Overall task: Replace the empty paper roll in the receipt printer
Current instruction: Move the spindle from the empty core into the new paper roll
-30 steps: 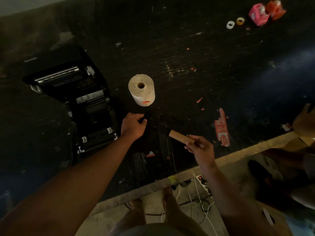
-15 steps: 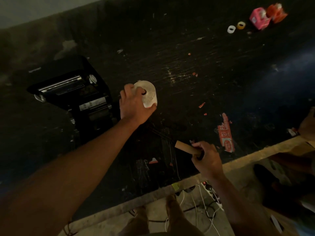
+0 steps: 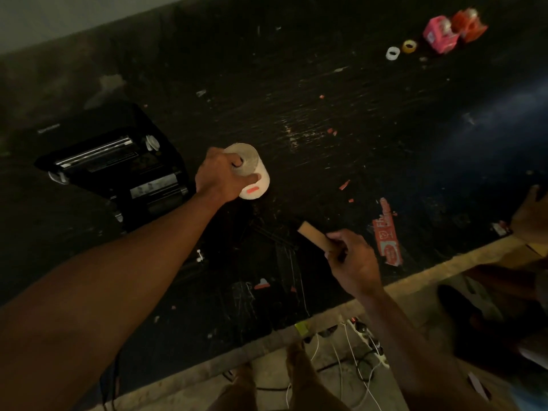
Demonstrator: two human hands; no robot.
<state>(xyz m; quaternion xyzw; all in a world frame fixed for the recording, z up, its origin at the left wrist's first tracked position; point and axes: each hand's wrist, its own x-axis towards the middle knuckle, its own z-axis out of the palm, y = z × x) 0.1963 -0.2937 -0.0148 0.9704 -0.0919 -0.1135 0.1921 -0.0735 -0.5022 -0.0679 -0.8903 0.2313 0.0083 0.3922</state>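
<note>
Since half a second earlier, my left hand (image 3: pixel 221 178) had settled more fully over the fresh paper roll (image 3: pixel 253 176), a fingertip hooked into the core hole and the thumb pressed against the white side wall near the orange tab. That hand was clamped on the roll, which stood on end on the dark counter (image 3: pixel 355 129), just to the right of the open receipt printer (image 3: pixel 118 170). My right hand (image 3: pixel 353 262) was closed around one end of the empty cardboard core (image 3: pixel 312 237), which it held above the counter with the free end pointing up and left. I judged the new roll to be light but dense and stiff across its width, with a smooth outer wrap that could slip or unwind once the tab let go, so the side walls and the core hole looked the safest places to grip. I judged the core nearly weightless and easily crushed. Whether the printer's well was clear I could not tell in the gloom.
</note>
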